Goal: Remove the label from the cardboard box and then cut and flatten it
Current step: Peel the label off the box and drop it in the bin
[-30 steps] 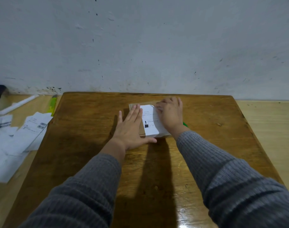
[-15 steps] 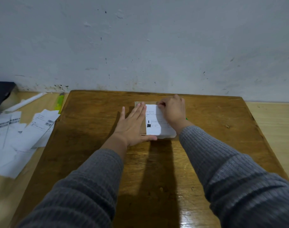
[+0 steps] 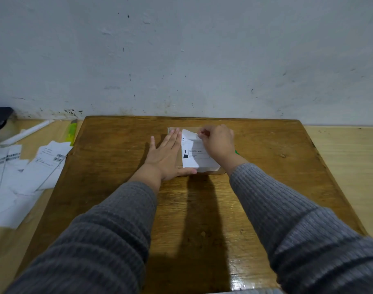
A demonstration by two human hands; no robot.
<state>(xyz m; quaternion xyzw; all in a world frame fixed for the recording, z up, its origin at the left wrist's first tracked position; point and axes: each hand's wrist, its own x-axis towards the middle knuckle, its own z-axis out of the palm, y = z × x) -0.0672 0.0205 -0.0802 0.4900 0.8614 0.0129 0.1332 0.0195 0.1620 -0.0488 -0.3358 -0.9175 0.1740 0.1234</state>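
- We see the left hand [image 3: 166, 154] flat, fingers straight, pressing the cardboard box [image 3: 179, 161] near the desk's [image 3: 266, 166] far edge
- Right hand [image 3: 218, 142] pinches the white label's [image 3: 195, 153] lifted far corner

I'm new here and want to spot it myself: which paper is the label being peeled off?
Find the dark wooden table against the wall; a flat cardboard box lies between both hands. The label is the white sheet on it, far corner lifted by the right hand, unlike the loose papers lying left of the table.

Scuffed pale wall [image 3: 181, 56] behind; glossy brown wooden table [image 3: 266, 166]; light wood surface [image 3: 351, 155] either side.
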